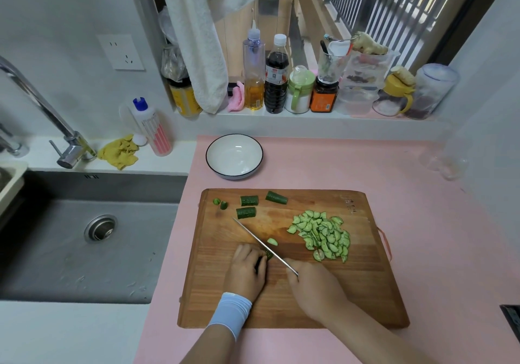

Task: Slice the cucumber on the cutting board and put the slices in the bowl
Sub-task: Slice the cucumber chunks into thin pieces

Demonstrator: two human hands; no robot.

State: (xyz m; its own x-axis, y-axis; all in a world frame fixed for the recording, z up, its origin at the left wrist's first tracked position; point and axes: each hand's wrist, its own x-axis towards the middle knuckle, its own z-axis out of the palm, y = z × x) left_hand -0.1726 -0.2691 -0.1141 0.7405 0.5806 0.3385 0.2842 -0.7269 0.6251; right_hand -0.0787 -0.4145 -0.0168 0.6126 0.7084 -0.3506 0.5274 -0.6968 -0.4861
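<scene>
On the wooden cutting board (323, 287), my left hand (246, 271) grips a short cucumber piece (268, 254), mostly hidden under its fingers. My right hand (312, 285) grips a knife (263, 245) whose blade runs diagonally to the upper left, right beside the held piece. One fresh slice (272, 241) lies just right of the blade. A heap of half-moon slices (323, 235) sits on the board's right side. Three cucumber chunks (249, 200) and two small end bits (219, 202) lie along the far left edge. The white bowl (216, 164) with a dark rim stands behind the board, holding nothing.
A steel sink (84, 237) with a tap (56, 121) lies to the left of the pink counter (422, 195). Bottles and jars (275, 82) line the window ledge at the back. A yellow cloth (119, 152) and a soap bottle (153, 127) sit behind the sink.
</scene>
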